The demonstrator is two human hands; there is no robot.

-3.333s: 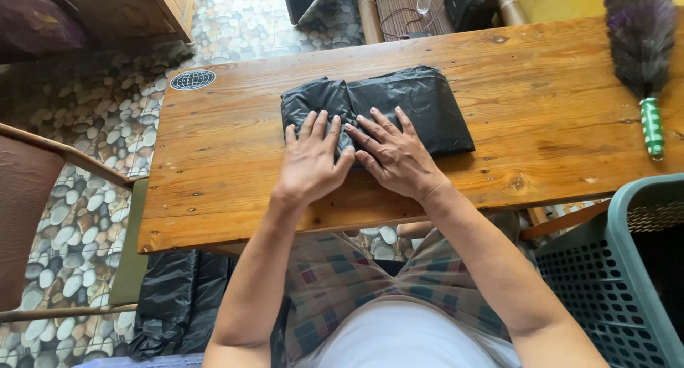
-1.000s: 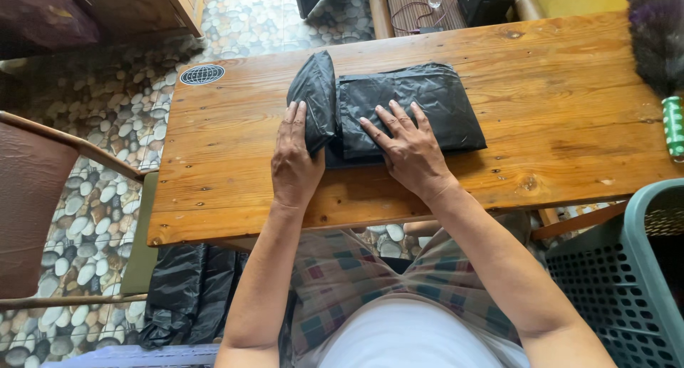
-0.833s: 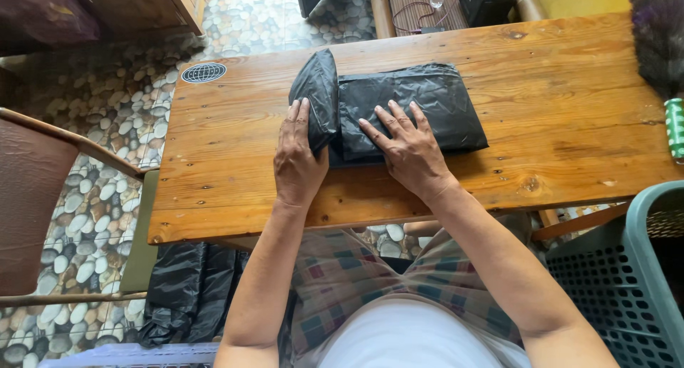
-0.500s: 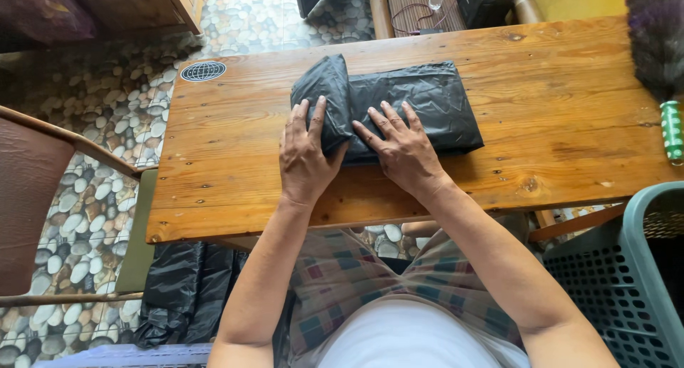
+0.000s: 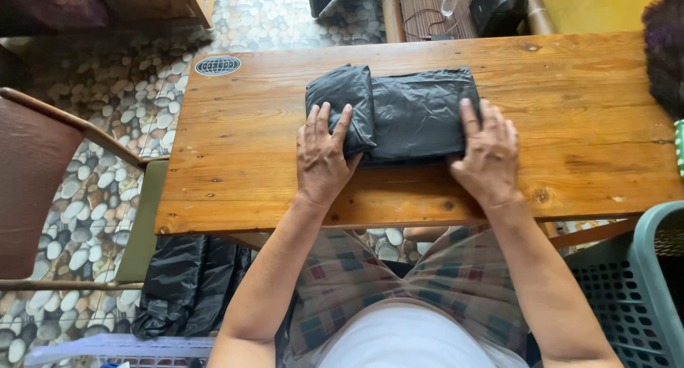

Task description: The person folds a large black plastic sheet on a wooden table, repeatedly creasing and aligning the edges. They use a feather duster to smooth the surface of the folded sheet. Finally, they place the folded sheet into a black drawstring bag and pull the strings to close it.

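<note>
A folded black plastic bag (image 5: 410, 111) lies on the wooden table (image 5: 249, 147). Its left end is folded over onto the rest. My left hand (image 5: 323, 154) lies flat on that folded left end, fingers spread. At the bag's right end my right hand (image 5: 486, 151) presses down flat with its fingers on the edge. Neither hand grips anything.
A green plastic basket (image 5: 634, 297) stands at the lower right. A dark feather duster (image 5: 666, 47) lies at the table's right edge. More black bags (image 5: 182, 282) lie on the pebble floor under the table's left. A brown chair (image 5: 43, 175) stands left.
The bag's left flap has been folded over and laid flat. My right hand slid from the bag's middle to its right end. My left hand moved onto the folded flap.
</note>
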